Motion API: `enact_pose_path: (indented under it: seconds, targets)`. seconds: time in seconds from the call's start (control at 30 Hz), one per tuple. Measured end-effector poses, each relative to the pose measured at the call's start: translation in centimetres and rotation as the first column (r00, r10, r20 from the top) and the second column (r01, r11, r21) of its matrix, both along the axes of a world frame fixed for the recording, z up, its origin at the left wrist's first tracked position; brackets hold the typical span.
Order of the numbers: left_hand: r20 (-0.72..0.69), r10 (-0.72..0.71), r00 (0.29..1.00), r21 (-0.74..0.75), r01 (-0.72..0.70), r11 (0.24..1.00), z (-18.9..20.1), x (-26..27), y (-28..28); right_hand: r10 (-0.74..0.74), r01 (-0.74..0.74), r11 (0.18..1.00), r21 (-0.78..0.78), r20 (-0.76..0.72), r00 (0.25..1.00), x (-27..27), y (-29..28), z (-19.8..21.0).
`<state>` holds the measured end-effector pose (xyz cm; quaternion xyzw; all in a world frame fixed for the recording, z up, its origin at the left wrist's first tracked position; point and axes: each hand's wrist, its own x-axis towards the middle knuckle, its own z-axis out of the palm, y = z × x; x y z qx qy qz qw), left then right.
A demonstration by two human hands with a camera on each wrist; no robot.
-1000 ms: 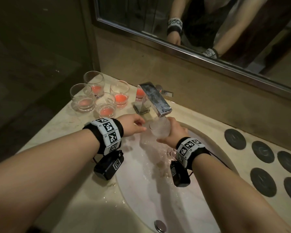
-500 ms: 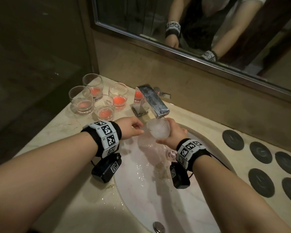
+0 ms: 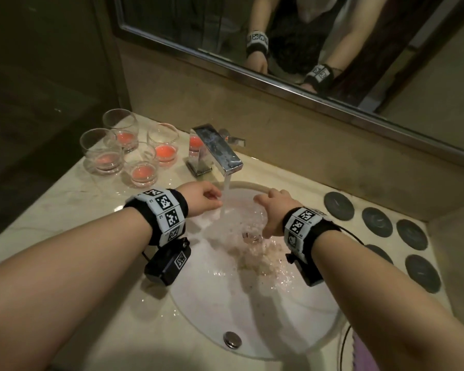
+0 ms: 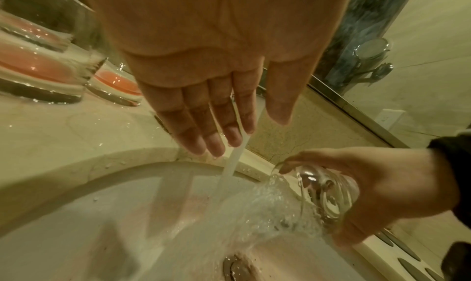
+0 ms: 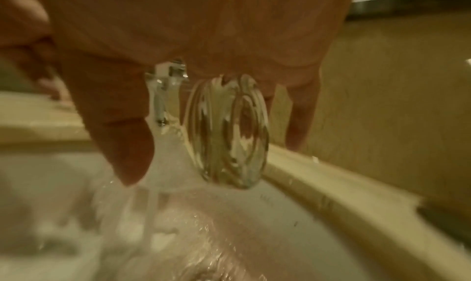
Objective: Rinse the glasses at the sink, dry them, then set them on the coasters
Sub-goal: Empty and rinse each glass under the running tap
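My right hand grips a clear glass, tipped on its side over the sink basin, and water pours out of its mouth. The glass's thick base faces the right wrist camera. In the head view only a bit of the glass shows under the hand. My left hand is empty beside the running stream, its fingers straight and close to the water. The chrome faucet runs.
Several glasses with pink liquid stand on the counter left of the faucet, one behind it. Several dark round coasters lie on the counter at the right. A mirror hangs above. The drain sits at the basin's near side.
My right hand has lowered the glass from under the spout and tipped it, so water spills into the basin. The left hand stays beside the stream.
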<state>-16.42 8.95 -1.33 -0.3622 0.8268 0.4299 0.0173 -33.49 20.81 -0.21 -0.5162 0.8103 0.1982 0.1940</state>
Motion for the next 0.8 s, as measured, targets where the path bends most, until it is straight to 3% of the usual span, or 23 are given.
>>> enact_pose_path:
  seconds: [0.1, 0.2, 0.37, 0.5, 0.63, 0.8]
  targets:
    - [-0.008, 0.014, 1.000, 0.001, -0.014, 1.000, 0.0, -0.1, 0.4, 0.031, -0.018, 0.991, 0.132, -0.099, 0.995, -0.1, -0.2, 0.6]
    - [-0.023, 0.035, 0.999, 0.024, -0.035, 0.999, -0.3, -0.1, 0.6, 0.002, 0.014, 0.990, 0.142, -0.108, 0.994, -0.4, -0.6, 0.9]
    - [-0.077, 0.092, 0.993, 0.125, -0.082, 0.989, -1.1, 0.1, 0.4, -0.062, 0.066, 0.997, -0.034, 0.103, 0.993, 0.0, -1.6, 0.5]
    - [-0.169, 0.172, 0.971, 0.200, -0.137, 0.970, -1.1, -0.5, 0.0, -0.110, 0.163, 0.973, -0.165, 0.289, 0.951, 1.0, -3.2, -0.9]
    - [-0.208, 0.234, 0.950, 0.332, -0.157, 0.930, -1.1, -1.1, -0.9, -0.162, 0.286, 0.921, -0.265, 0.407, 0.899, 1.2, -4.8, -1.6]
    - [-0.169, 0.237, 0.957, 0.331, -0.172, 0.928, -2.3, -1.2, -2.3, -0.161, 0.401, 0.845, -0.353, 0.548, 0.821, 0.8, -5.3, -2.5]
